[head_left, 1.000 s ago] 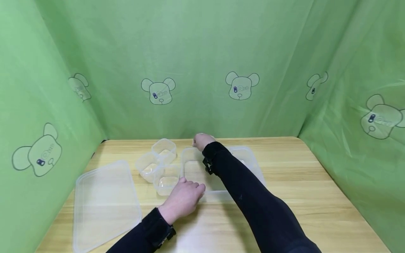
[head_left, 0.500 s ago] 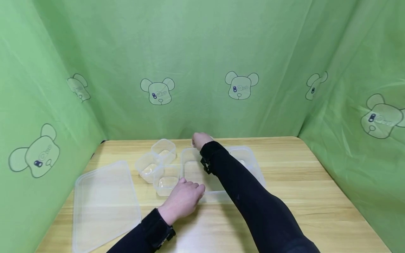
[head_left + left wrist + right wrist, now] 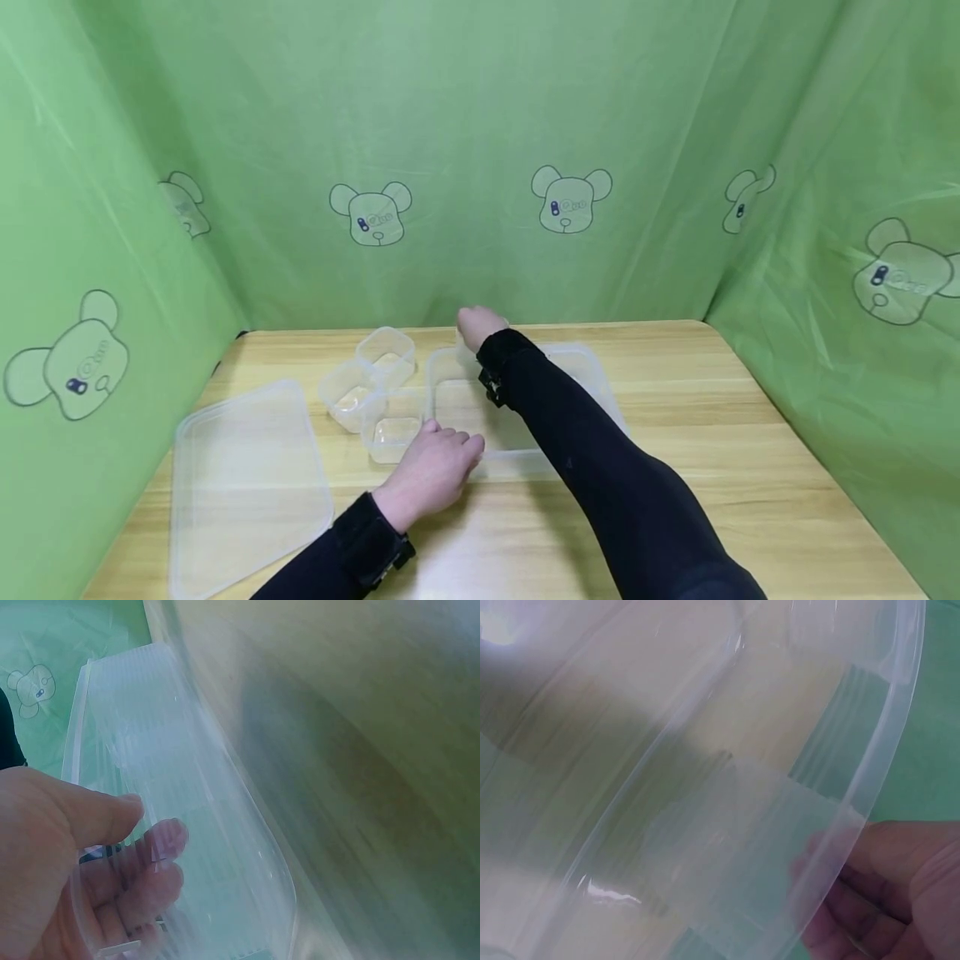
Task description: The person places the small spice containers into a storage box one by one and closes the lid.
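Observation:
A large clear plastic box point(image 3: 517, 457) stands on the wooden table. At its near left corner my left hand point(image 3: 438, 467) grips its wall; in the left wrist view the thumb point(image 3: 120, 817) lies in front of the plastic and fingertips show through it. My right hand point(image 3: 480, 327) reaches across to the far side, just beyond the box's back rim. It pinches a small clear container point(image 3: 727, 840), which shows as a frosted shape through the box in the right wrist view. Three more small clear containers point(image 3: 386, 354) stand grouped left of the box.
A large clear lid point(image 3: 251, 492) lies flat on the left of the table. Green curtains point(image 3: 465, 125) with printed bear heads enclose the back and both sides. The table point(image 3: 720, 467) extends to the right of the box.
My right hand has risen slightly, and more of the whitish plastic below it shows. My left hand keeps its grip; the head view has shifted a little.

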Motion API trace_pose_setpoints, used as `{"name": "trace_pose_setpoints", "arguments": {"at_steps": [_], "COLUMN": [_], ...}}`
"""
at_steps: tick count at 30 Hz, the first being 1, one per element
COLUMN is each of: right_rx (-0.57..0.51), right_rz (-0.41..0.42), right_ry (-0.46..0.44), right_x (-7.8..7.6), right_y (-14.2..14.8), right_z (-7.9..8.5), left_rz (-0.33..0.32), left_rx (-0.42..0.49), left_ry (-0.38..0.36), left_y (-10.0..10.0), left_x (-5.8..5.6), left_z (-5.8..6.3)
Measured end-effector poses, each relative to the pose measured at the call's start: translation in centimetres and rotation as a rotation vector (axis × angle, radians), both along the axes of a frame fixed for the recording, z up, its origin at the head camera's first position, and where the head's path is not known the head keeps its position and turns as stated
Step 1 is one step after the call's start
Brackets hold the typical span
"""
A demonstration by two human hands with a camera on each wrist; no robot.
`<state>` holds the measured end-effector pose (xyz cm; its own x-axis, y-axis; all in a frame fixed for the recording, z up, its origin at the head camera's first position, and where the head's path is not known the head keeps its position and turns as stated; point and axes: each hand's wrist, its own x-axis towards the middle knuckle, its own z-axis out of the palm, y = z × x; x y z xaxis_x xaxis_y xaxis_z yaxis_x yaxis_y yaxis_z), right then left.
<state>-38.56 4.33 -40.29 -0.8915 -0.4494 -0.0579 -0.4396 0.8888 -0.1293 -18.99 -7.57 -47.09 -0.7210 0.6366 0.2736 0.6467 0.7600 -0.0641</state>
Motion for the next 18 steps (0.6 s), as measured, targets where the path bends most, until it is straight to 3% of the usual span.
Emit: {"name": "trace_pose_setpoints", "arguments": {"at_steps": [4, 8, 15, 18], "right_rx": [-0.012, -0.036, -0.112, -0.141], "right_rz": [-0.005, 0.008, 0.067, 0.096], "right_ry": [-0.005, 0.046, 0.250, 0.285], "right_x": [-0.09, -0.38, -0.48, -0.08], "right_y": [0.17, 0.34, 0.51, 0.53], "right_z": [0.27, 0.06, -0.18, 0.49], "left_rz": [0.005, 0.006, 0.001, -0.001], "left_rx": [-0.002, -0.004, -0.003, -0.009], "left_ry": [-0.008, -0.013, -0.006, -0.007], "left_y": [-0.05, -0.06, -0.15, -0.15], "left_x": [0.02, 0.10, 0.08, 0.01], "left_z": [0.01, 0.05, 0.29, 0.35]}}
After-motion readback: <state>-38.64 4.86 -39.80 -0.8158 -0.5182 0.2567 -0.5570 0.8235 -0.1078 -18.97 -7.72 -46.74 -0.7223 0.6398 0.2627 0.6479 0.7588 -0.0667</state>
